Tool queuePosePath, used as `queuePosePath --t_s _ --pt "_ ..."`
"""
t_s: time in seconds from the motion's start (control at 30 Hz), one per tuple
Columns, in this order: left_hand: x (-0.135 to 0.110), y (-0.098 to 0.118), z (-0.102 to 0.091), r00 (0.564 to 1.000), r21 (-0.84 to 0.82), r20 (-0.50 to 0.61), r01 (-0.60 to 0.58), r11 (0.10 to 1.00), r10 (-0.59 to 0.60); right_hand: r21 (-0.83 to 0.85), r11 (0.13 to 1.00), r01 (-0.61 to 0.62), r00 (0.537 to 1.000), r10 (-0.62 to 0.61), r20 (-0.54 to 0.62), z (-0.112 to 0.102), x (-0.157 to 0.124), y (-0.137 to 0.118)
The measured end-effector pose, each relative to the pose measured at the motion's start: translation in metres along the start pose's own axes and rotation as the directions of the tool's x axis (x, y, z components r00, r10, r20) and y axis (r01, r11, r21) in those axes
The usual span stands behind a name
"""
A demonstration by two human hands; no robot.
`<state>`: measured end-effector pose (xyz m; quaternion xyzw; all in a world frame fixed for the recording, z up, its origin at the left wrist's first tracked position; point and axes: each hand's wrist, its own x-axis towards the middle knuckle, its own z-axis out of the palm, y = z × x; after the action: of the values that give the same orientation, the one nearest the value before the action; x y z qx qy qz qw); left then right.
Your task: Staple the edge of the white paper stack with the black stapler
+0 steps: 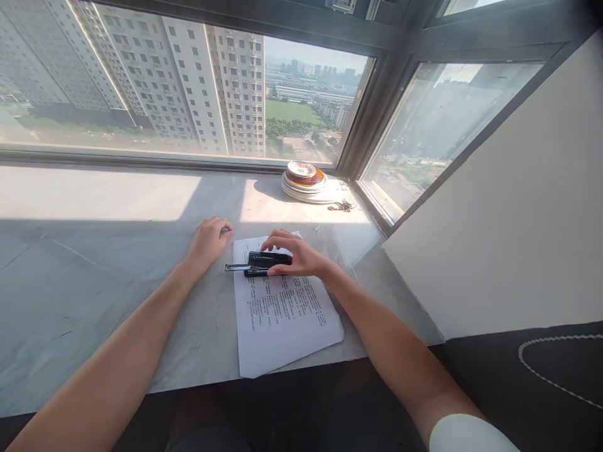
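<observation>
A black stapler [257, 262] lies on its side over the printed sheets of paper [282, 333]. From its left end a metal rail [234, 267] sticks out. My right hand [294, 254] grips the stapler's right part, with fingers over the far side and thumb on the near side. Left of the paper, my left hand [210, 238] rests on the sill with its fingers curled. A small greyish bit shows between thumb and fingers there, too small to name.
A stack of plates [305, 182] stands in the sunlit corner by the window, with small dark items [342, 206] beside it. Small clear or metallic bits [318, 228] lie beyond the paper. The marble sill [198, 351] ends at a front edge; a white wall [509, 220] rises at right.
</observation>
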<state>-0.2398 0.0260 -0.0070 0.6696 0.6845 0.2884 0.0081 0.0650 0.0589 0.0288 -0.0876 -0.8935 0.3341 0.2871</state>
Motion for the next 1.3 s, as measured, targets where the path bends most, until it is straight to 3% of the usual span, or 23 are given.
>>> queuePosePath --t_s 0.07,0.13,0.27,0.37,0.5,0.63,0.77,1.07,1.3 --pt "0.001 0.005 -0.001 0.999 -0.079 -0.04 0.033 0.996 -0.036 -0.039 0.999 -0.002 0.994 0.006 0.107 0.006 -0.001 0.0" --pt "0.001 0.012 -0.002 0.995 -0.191 -0.08 0.046 0.98 -0.062 -0.071 0.997 -0.038 0.991 0.047 0.121 0.008 -0.003 0.001" --pt "-0.002 0.026 -0.008 0.989 -0.345 -0.139 -0.006 0.939 -0.044 -0.031 0.999 -0.036 0.997 0.034 -0.063 0.007 -0.005 0.002" --pt "-0.005 0.033 -0.013 0.982 -0.493 -0.176 -0.031 0.87 -0.065 -0.042 0.997 -0.059 0.964 0.046 -0.261 0.005 -0.005 0.003" --pt "-0.01 0.04 -0.02 0.979 -0.691 -0.196 -0.094 0.716 -0.06 -0.165 0.978 -0.127 0.965 0.084 -0.249 0.004 -0.006 0.01" --pt "-0.015 0.045 -0.019 0.989 -0.638 -0.108 -0.145 0.756 0.098 -0.239 0.95 -0.203 0.963 0.15 -0.223 0.004 -0.007 0.016" --pt "-0.017 0.043 -0.013 0.972 -0.544 -0.063 -0.225 0.809 0.228 -0.242 0.955 -0.172 0.967 0.117 -0.226 0.003 -0.007 0.015" --pt "-0.015 0.041 -0.011 0.94 -0.476 -0.009 -0.304 0.825 0.341 -0.217 0.969 -0.117 0.984 0.083 -0.16 0.005 -0.006 0.013" --pt "-0.018 0.049 -0.015 0.93 -0.479 -0.053 -0.342 0.808 0.363 -0.2 0.972 -0.125 0.98 0.09 -0.175 0.004 -0.006 0.015"
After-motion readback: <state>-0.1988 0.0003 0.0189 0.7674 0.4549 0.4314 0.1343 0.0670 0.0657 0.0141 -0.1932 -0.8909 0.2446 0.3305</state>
